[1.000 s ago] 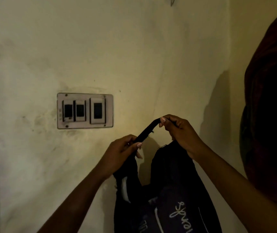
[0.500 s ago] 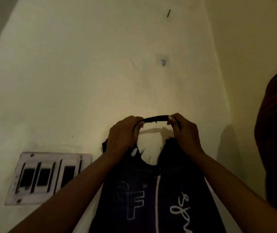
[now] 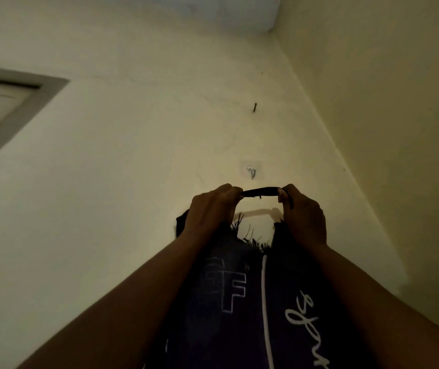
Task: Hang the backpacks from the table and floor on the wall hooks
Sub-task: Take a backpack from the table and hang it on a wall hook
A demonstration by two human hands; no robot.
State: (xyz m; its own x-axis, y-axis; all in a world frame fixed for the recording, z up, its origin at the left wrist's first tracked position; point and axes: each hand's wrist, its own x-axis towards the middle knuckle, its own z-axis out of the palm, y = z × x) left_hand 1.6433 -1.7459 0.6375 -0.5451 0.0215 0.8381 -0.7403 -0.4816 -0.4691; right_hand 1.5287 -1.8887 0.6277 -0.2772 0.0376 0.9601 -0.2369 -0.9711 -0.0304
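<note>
I am holding the dark backpack point(image 3: 239, 302) up against the wall point(image 3: 133, 182), just under the small stick-on hook point(image 3: 252, 173). My left hand point(image 3: 210, 206) and right hand point(image 3: 303, 214) are each pinching one end of the carry loop point(image 3: 262, 190), pulling it taut so it is offering the hook a clear gap. The bag is hanging between my forearms, loop not yet on; a bare nail point(image 3: 254, 107) is sitting higher up
</note>
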